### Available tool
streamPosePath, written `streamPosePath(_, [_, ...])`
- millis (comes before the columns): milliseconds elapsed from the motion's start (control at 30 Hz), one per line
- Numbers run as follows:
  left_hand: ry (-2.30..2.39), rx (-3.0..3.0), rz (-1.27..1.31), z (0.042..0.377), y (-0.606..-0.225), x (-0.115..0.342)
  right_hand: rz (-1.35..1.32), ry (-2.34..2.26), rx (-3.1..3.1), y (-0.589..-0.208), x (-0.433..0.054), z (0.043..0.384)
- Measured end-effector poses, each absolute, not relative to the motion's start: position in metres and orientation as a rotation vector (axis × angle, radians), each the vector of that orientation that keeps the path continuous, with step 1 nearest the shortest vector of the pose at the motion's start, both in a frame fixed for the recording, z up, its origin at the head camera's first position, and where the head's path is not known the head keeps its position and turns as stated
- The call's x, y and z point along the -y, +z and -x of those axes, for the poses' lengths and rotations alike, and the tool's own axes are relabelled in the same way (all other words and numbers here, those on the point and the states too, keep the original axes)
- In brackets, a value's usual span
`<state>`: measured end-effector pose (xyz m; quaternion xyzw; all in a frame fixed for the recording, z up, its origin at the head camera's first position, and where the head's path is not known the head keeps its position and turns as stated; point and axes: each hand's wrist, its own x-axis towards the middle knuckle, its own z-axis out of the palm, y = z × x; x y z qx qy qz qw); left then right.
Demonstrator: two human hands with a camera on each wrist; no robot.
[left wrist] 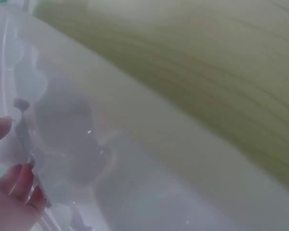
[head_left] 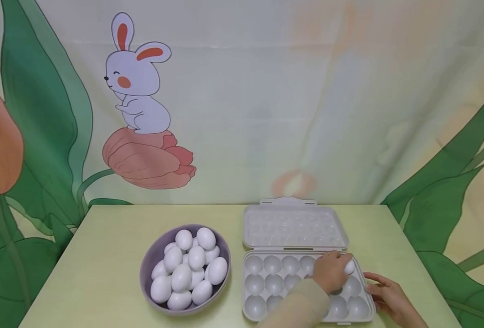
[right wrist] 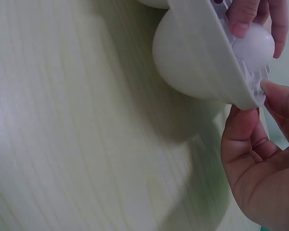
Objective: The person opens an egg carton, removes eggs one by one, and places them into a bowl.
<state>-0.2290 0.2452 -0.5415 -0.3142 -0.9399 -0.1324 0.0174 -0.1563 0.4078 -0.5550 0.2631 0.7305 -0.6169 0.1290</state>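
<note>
A white egg (head_left: 349,267) is at the back right cup of an open white egg carton (head_left: 255,320). My left hand (head_left: 331,272) reaches over the carton and grips this egg; in the right wrist view, its fingertips lie around the egg (right wrist: 255,47). At the carton's right side, my right hand (head_left: 391,298) pinches the rim between thumb and fingers, as the right wrist view shows. The other visible cups hold no eggs, though my left hand and sleeve hide some of them. In the left wrist view, left fingers (left wrist: 23,185) show at the edge.
A purple-grey bowl (head_left: 144,269) heaped with several white eggs (head_left: 181,278) stands left of the carton. The carton's lid (head_left: 295,228) lies folded back toward the printed curtain (head_left: 242,114). All stand on a pale yellow-green table (head_left: 102,255).
</note>
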Motion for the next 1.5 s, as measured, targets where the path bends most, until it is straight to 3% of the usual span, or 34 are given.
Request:
streamPosePath(700, [-0.434, 2.921, 0.645, 0.224, -0.549, -0.257, -0.808, -1.789, -2.137, -0.557, -0.408, 0.157])
streamPosePath(1033, [-0.432, 2.854, 0.619, 0.223, -0.552, -0.257, -0.813, -1.763, -2.157, -0.557, -0.409, 0.157])
streamPosePath(1267, [-0.959, 2.92, 0.564, 0.23, -0.542, -0.249, -0.799, -1.775, -2.138, -0.556, -0.407, 0.157])
streamPosePath(1400, [-1.316, 2.927, 0.478, 0.238, -0.521, -0.242, -0.798, -1.753, -2.111, -0.556, -0.409, 0.16])
streamPosePath(1500, [-1.334, 2.955, 0.477, 0.25, -0.501, -0.235, -0.799, -1.733, -2.093, -0.556, -0.412, 0.162])
